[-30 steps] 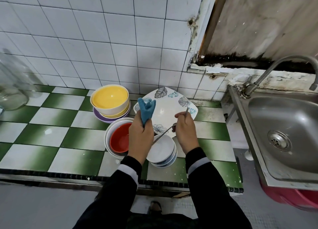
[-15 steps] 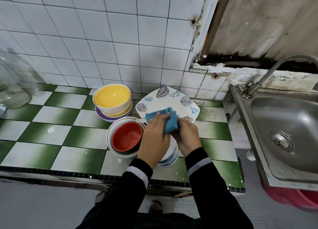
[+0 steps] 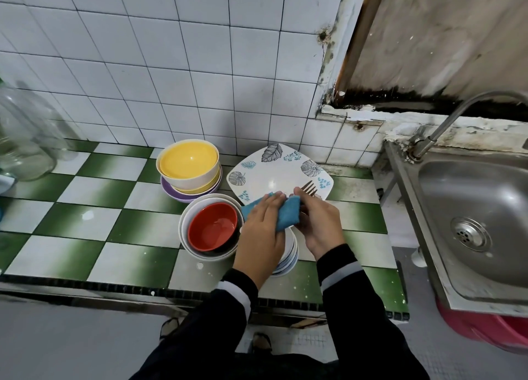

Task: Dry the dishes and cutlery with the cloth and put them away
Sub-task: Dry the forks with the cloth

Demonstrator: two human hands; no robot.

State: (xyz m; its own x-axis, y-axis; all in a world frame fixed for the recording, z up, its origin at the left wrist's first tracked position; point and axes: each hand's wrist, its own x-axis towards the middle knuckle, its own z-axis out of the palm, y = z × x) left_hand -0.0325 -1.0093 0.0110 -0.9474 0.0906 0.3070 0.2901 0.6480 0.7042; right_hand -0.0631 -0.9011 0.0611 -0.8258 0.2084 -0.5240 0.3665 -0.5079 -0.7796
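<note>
Left hand [image 3: 261, 231]: fingers laid over and closed on a blue cloth [image 3: 285, 212], which is folded round the shaft of a fork [image 3: 309, 188]. Right hand [image 3: 320, 222]: fingers curled about the fork's handle, thumb on top; only the tines show, pointing away from the person over the near corner of a square leaf-patterned plate [image 3: 274, 171]. Both hands hover over a stack of blue-rimmed white bowls [image 3: 289, 255], largely hidden by them. Just left, a red bowl [image 3: 213, 229] sits nested in white bowls [image 3: 187, 222]. Behind that, a yellow bowl [image 3: 187, 162] is stacked on a purple dish [image 3: 177, 194]. All stand on a green-and-white checked tile counter [image 3: 85, 222]. A glass jar [image 3: 25, 139] stands far left; a steel sink [image 3: 471, 208] with tap [image 3: 457, 114] adjoins on the right.
</note>
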